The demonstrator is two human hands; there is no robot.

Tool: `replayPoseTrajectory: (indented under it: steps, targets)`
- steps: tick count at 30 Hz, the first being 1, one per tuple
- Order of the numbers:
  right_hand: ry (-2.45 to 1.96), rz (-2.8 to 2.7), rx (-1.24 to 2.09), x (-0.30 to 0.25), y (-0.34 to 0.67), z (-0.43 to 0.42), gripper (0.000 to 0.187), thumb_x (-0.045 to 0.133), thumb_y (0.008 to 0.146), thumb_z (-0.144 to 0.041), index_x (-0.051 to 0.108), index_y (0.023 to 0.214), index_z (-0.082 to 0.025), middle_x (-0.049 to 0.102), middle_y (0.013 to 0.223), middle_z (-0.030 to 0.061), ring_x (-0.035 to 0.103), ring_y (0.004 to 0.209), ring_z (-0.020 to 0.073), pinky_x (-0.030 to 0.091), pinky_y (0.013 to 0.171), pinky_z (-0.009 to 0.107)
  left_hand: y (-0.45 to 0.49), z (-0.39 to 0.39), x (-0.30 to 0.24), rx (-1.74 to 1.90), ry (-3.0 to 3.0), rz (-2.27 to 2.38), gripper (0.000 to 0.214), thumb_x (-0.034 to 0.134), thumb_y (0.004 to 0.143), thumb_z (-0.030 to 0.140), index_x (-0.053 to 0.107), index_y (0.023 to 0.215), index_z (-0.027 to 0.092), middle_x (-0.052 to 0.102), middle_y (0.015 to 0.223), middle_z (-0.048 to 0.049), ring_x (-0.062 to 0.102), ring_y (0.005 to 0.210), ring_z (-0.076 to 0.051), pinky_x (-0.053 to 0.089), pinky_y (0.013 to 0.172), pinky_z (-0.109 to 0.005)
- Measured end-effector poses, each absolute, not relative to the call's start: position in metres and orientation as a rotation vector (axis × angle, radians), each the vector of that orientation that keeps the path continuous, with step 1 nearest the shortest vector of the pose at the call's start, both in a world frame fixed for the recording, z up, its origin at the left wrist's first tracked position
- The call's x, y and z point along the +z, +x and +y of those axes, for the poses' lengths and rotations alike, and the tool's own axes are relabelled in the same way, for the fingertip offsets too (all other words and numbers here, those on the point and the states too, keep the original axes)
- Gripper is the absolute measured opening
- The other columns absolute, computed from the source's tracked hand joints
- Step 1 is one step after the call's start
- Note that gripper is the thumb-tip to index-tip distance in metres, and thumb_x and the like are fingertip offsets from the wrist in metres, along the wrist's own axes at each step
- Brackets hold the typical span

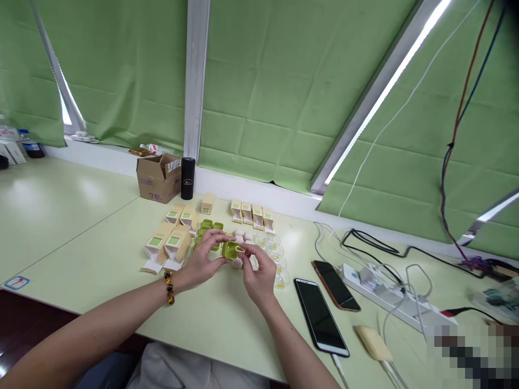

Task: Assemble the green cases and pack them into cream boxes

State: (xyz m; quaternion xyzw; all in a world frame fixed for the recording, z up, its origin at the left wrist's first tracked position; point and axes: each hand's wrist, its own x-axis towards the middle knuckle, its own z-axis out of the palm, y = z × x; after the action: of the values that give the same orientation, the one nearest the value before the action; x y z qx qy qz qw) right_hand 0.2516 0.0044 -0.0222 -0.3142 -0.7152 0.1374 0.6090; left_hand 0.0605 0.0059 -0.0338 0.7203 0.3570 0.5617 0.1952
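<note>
Left hand (pixel 207 256) grips a small green cup (pixel 229 251) while the right hand (pixel 258 274) pinches a yellowish loop (pixel 240 249) at its edge, so it's probably mid-job, with other green cups (pixel 207 223) past the left fingers and clear domes (pixel 281 279) right of the right ones likely left to do.

A bracelet (pixel 169 288) of round amber and black beads circled the left wrist (pixel 177 282), and creased grey clothing (pixel 174 367) showed below, near centre.

Left hand (pixel 207 255), right hand (pixel 259 273) close together, both pinching; forearms (pixel 121 309) angled inward.
</note>
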Motion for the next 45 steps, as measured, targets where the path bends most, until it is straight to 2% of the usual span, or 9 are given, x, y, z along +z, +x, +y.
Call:
replayPoseTrajectory:
  steps: [4, 12, 25, 34, 41, 45]
  targets:
    - [-0.692, -1.736, 0.120, -0.022, 0.251, 0.005, 0.021, 0.059, 0.097, -0.016, 0.074, 0.109, -0.026, 0.073, 0.100, 0.0089, 0.069, 0.089, 0.0239, 0.057, 0.075, 0.039, 0.061, 0.003, -0.033, 1.549, 2.034, 0.973, 0.044, 0.081, 0.089, 0.024, 0.069, 0.131, 0.031, 0.059, 0.135, -0.0112, 0.052, 0.138, -0.030, 0.049, 0.116, -0.049]
    - [-0.676, -1.851, -0.178, -0.027, 0.252, 0.007, 0.026, 0.056, 0.094, -0.008, 0.071, 0.110, -0.022, 0.068, 0.090, 0.0081, 0.062, 0.080, 0.0229, 0.049, 0.069, 0.037, 0.062, -0.002, -0.028, 1.502, 2.083, 0.969, 0.048, 0.079, 0.089, 0.019, 0.067, 0.133, 0.034, 0.057, 0.136, -0.0099, 0.051, 0.139, -0.028, 0.045, 0.119, -0.049]
    - [-0.610, -1.893, -0.185, -0.024, 0.251, 0.008, 0.027, 0.054, 0.096, -0.007, 0.072, 0.106, -0.024, 0.067, 0.085, 0.0052, 0.060, 0.079, 0.0210, 0.046, 0.071, 0.037, 0.057, 0.000, -0.030, 1.461, 2.166, 0.942, 0.050, 0.081, 0.089, 0.024, 0.067, 0.135, 0.035, 0.058, 0.135, -0.0100, 0.054, 0.135, -0.029, 0.048, 0.117, -0.049]
    - [-0.645, -1.902, -0.229, -0.024, 0.253, 0.011, 0.019, 0.058, 0.098, -0.011, 0.073, 0.100, -0.024, 0.067, 0.079, 0.0025, 0.061, 0.072, 0.0182, 0.041, 0.069, 0.036, 0.054, 0.006, -0.035, 1.485, 2.209, 0.924, 0.051, 0.085, 0.086, 0.030, 0.069, 0.135, 0.035, 0.060, 0.132, -0.0096, 0.057, 0.131, -0.028, 0.049, 0.115, -0.048]
    - [-0.569, -1.902, -0.058, -0.020, 0.258, 0.011, 0.034, 0.061, 0.094, -0.011, 0.069, 0.123, -0.027, 0.077, 0.102, 0.0074, 0.071, 0.088, 0.0244, 0.051, 0.073, 0.040, 0.054, 0.007, -0.030, 1.535, 2.122, 0.931, 0.049, 0.085, 0.086, 0.034, 0.072, 0.133, 0.035, 0.061, 0.123, -0.0099, 0.056, 0.128, -0.029, 0.052, 0.111, -0.047]
    - [-0.579, -1.865, -0.021, -0.021, 0.258, 0.009, 0.038, 0.060, 0.092, -0.010, 0.067, 0.124, -0.028, 0.077, 0.103, 0.0084, 0.072, 0.087, 0.0264, 0.055, 0.073, 0.043, 0.055, 0.007, -0.029, 1.538, 2.078, 0.988, 0.047, 0.084, 0.087, 0.037, 0.072, 0.132, 0.036, 0.059, 0.124, -0.0096, 0.056, 0.128, -0.029, 0.051, 0.112, -0.047]
